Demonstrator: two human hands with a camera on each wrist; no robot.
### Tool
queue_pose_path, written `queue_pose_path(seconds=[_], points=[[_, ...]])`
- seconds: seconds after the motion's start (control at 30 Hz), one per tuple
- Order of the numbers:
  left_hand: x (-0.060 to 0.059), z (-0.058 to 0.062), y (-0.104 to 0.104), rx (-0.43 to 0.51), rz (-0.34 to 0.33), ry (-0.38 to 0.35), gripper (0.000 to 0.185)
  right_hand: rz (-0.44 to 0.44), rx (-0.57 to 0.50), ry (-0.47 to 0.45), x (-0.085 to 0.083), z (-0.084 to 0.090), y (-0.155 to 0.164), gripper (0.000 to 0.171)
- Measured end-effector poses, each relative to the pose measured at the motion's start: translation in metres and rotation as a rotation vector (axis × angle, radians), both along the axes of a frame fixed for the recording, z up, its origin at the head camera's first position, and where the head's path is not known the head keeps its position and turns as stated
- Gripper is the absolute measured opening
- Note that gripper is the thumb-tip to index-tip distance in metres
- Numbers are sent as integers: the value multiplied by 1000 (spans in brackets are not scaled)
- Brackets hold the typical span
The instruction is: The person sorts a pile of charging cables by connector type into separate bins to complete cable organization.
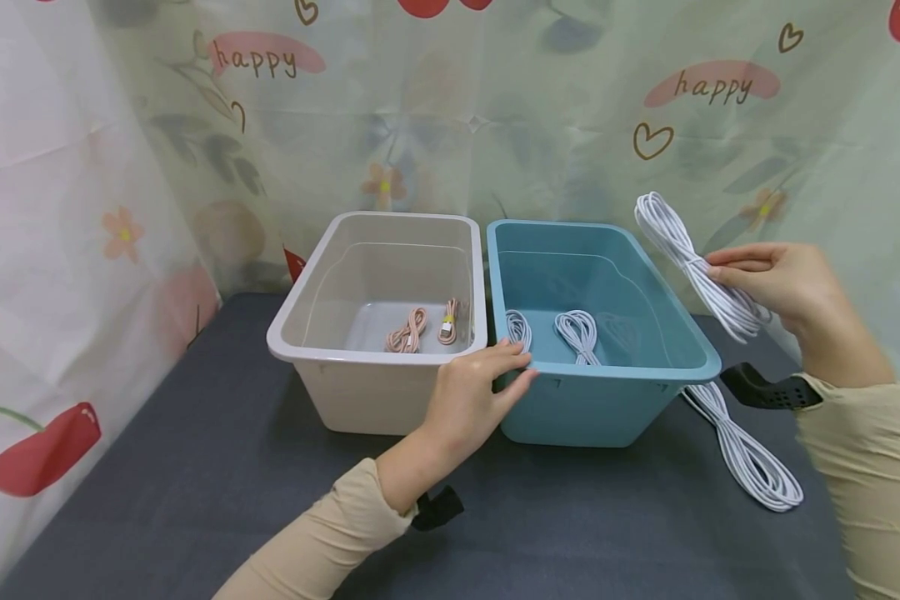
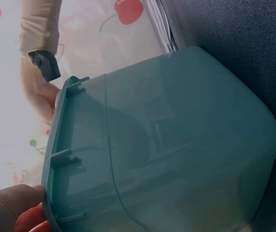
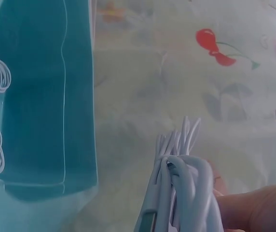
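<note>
You've got two bins: white bin [image 1: 378,350], blue bin [image 1: 607,392]. Four white cable coils, two pink ones.

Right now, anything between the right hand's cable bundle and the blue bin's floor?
Head view: only air between the bundle in the right hand and the blue bin; it hangs beside the right rim.

The head view looks forward and down over the dark grey bench [image 1: 195,467]. Both wrist views sit close, sharing the teal plastic bin [image 2: 176,145]: left at its outer wall, right above its inside.

blue bin [image 1: 607,400], white cable [image 1: 693,267]
</note>
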State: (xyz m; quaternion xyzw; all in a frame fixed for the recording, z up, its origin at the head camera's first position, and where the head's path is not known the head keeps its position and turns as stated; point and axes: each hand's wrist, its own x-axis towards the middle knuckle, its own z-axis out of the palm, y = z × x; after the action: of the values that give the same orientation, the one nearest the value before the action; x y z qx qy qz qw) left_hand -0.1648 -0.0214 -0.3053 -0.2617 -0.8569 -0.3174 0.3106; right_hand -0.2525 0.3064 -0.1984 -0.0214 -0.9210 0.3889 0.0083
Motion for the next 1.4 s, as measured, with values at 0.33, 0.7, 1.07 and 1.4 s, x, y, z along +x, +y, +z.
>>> queue_pose_path(seconds=[0.33,0.7,1.07,1.4], points=[[0,0,0,-6,8,3,23,42,39,77,-9,5,-25,7],[0,0,0,-13,7,-1,24,77,68,72,-27,-1,-49,34],[0,0,0,-3,0,-12,24,95,41,56,-41,-6,-79,40],[0,1,0,2,1,-13,25,86,-4,16,-52,-11,-93,38]])
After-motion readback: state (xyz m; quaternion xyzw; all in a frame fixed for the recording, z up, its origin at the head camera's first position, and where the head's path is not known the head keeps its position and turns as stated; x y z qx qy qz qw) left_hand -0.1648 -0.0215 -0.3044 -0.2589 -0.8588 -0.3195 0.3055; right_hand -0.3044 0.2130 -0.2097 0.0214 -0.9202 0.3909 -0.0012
